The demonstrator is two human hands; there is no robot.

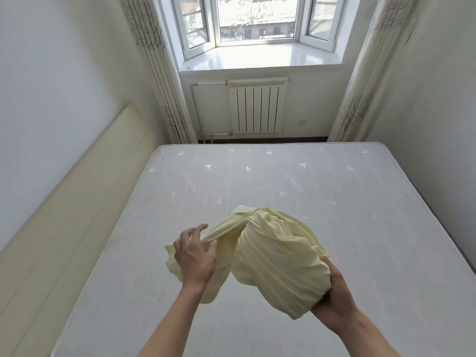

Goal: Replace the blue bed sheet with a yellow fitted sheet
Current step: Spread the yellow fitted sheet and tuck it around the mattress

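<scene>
Currently, the yellow fitted sheet [268, 256] is a bundled mass held above the bare mattress [347, 228], between both hands. The left hand [197, 256] pinches a twisted strand at the bundle's left side. The right hand [334, 297] cups the bundle from underneath, fingers apparently closed on the fabric, though mostly hidden.

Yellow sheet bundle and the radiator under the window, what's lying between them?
Only bare mattress, then a dark floor strip, between the yellow sheet and radiator, in the head view.
</scene>
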